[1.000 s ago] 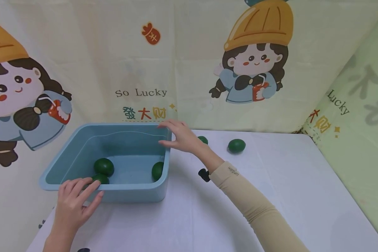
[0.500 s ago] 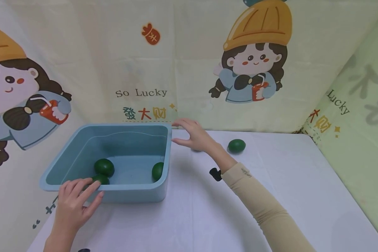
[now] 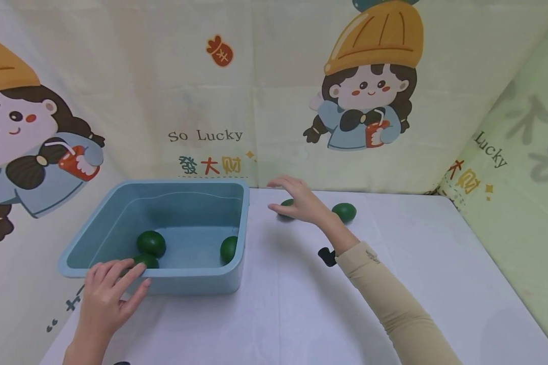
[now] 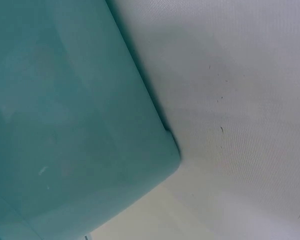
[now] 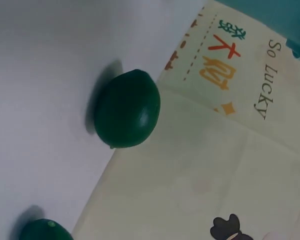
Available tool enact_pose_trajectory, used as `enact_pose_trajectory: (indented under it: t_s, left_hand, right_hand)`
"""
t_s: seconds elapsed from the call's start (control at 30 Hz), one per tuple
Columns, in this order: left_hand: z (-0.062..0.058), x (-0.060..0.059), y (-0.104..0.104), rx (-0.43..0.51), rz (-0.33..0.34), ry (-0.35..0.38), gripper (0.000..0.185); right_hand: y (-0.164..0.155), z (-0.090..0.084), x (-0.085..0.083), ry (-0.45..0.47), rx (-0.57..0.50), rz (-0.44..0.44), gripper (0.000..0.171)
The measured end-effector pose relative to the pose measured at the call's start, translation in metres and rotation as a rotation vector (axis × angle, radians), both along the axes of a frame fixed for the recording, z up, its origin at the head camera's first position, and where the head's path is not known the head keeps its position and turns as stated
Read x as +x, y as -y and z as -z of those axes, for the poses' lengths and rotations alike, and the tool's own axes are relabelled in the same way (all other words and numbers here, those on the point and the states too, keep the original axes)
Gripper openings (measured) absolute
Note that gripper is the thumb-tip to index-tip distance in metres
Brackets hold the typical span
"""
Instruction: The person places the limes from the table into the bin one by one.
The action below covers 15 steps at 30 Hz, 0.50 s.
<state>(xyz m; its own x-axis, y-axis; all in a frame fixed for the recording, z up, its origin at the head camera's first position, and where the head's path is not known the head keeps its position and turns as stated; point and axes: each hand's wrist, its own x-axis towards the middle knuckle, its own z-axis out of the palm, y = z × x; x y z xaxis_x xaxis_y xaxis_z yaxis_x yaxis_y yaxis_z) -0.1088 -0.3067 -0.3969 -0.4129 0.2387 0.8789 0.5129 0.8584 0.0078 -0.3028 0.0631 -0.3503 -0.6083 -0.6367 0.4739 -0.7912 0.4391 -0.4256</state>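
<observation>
A light blue plastic tub [image 3: 196, 283] stands on the white table [image 3: 301, 314] and holds three dark green limes [image 3: 150, 243] [image 3: 229, 248] [image 3: 146, 260]. My left hand [image 3: 109, 291] rests with straight fingers on the tub's near left rim; the left wrist view shows only the tub wall [image 4: 65, 125] and the cloth. My right hand [image 3: 299, 200] hovers with spread, relaxed fingers over a lime [image 3: 285, 205] [image 5: 126, 108] near the back wall, holding nothing. Another lime [image 3: 344, 211] [image 5: 40, 231] lies just right of that hand.
A cartoon-printed cloth backdrop [image 3: 255, 91] hangs right behind the table, and a green printed cloth [image 3: 520, 167] closes the right side. A small black mark [image 3: 326, 256] shows by my right wrist. The table's front and right parts are bare white cloth.
My right hand has moved from over the tub's far right corner rightward to the lime by the back wall. My left hand stayed on the tub rim.
</observation>
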Motion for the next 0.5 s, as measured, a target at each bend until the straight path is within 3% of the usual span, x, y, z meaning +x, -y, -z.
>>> enact_pose_trajectory:
  t_s: [0.5]
  left_hand:
    - [-0.001, 0.000, -0.003, 0.005, 0.002, -0.019, 0.054]
  right_hand:
    - [-0.041, 0.010, -0.008, 0.032, -0.009, 0.038, 0.052]
